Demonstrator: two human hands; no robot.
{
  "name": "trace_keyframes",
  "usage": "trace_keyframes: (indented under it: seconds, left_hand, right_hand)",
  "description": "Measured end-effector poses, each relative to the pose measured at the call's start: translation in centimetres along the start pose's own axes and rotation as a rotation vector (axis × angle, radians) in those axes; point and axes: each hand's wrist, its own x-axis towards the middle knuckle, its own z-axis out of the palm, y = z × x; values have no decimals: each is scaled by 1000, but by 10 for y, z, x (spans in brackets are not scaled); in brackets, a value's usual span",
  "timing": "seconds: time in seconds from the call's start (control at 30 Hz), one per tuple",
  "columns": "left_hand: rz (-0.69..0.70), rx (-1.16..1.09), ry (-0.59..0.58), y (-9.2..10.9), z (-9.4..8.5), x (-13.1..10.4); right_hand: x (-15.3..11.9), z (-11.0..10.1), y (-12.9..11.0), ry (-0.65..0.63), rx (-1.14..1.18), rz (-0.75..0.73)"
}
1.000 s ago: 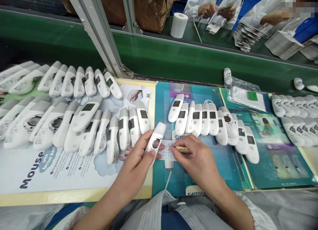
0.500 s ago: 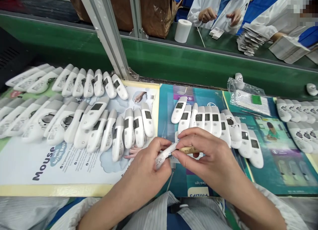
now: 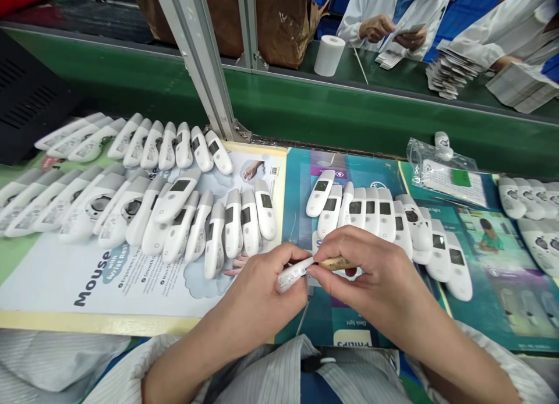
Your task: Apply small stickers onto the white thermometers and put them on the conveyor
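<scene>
My left hand (image 3: 266, 284) is closed on a white thermometer (image 3: 292, 276), which is tilted up to the right and carries small printed marks. My right hand (image 3: 375, 267) pinches a tool with a tan handle (image 3: 334, 263). The tool's front end meets the thermometer's upper end, where my fingertips hide the contact. Beyond my right hand stretches a row of white thermometers with dark screens (image 3: 386, 215). More grey-tipped thermometers lie to the left, one resting on top of others (image 3: 177, 195).
A clear plastic bag (image 3: 452, 176) lies at the back right, beside further thermometers (image 3: 535, 197). A metal post (image 3: 196, 60) rises behind the mats. Across the green barrier (image 3: 349, 110), co-workers' hands (image 3: 378, 28) handle papers near a white roll (image 3: 329, 56).
The view has shifted slightly, so the bench appears further right. My hands keep the same grip, and the thermometer shows more of its printed side. A co-worker's hand now holds up a paper.
</scene>
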Motion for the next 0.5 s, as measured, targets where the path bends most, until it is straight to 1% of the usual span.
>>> trace_keyframes:
  seconds: [0.23, 0.4, 0.5]
  left_hand:
    - [-4, 22, -23, 3, 0, -1]
    - [5, 11, -26, 6, 1, 1]
    - [0, 22, -17, 6, 0, 0]
  right_hand:
    - [-2, -3, -1, -23, -10, -12]
    - [0, -4, -1, -52, 18, 20]
    - [0, -5, -1, -54, 11, 14]
